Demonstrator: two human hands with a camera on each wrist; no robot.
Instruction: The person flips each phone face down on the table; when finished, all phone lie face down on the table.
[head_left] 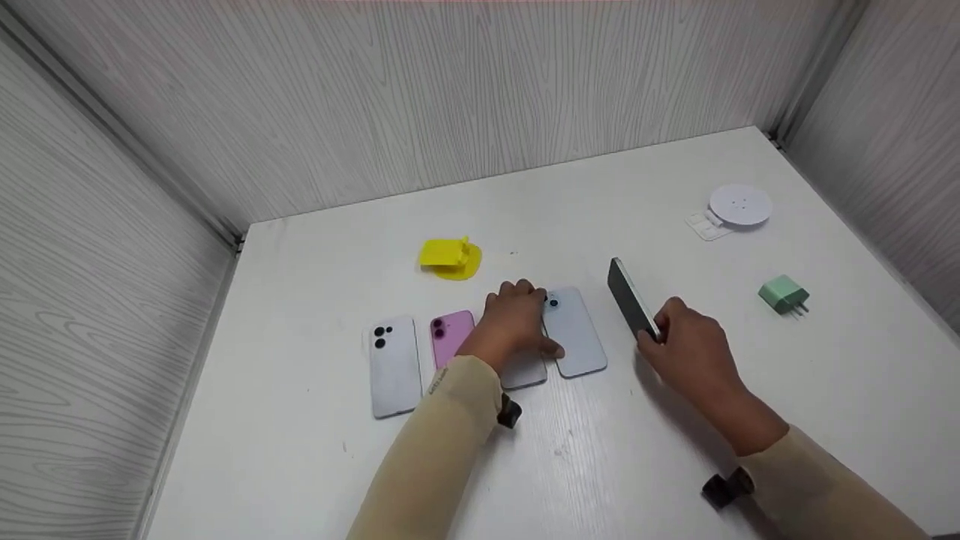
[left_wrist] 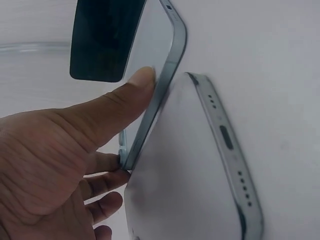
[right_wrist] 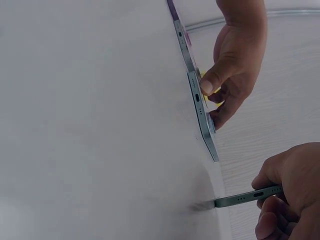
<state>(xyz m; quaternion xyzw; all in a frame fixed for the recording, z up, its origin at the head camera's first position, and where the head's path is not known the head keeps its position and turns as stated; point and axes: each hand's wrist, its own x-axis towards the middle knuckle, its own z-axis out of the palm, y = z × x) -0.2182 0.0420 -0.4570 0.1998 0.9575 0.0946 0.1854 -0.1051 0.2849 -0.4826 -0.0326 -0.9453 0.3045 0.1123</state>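
Observation:
My left hand [head_left: 517, 319] is over a light blue phone [head_left: 579, 337] lying back-up. In the left wrist view its thumb rests along the phone's side, and its fingers bend at the camera end. A pale phone [head_left: 526, 375] lies beside it, partly hidden beneath this hand; its port end [left_wrist: 227, 137] shows in the left wrist view. My right hand [head_left: 694, 349] grips another phone [head_left: 628, 296] by its near end between thumb and fingers. That phone stands on its long edge, tilted, its dark screen [left_wrist: 102, 45] facing left.
Further left lie a pink phone [head_left: 450, 337] and a white phone [head_left: 396, 375], both back-up. Behind them is a yellow folding stand [head_left: 450, 255]. To the right are a green charger plug [head_left: 784, 294] and a white round-based stand [head_left: 741, 205]. Grey wood-grain panels [head_left: 465, 90] border the white table.

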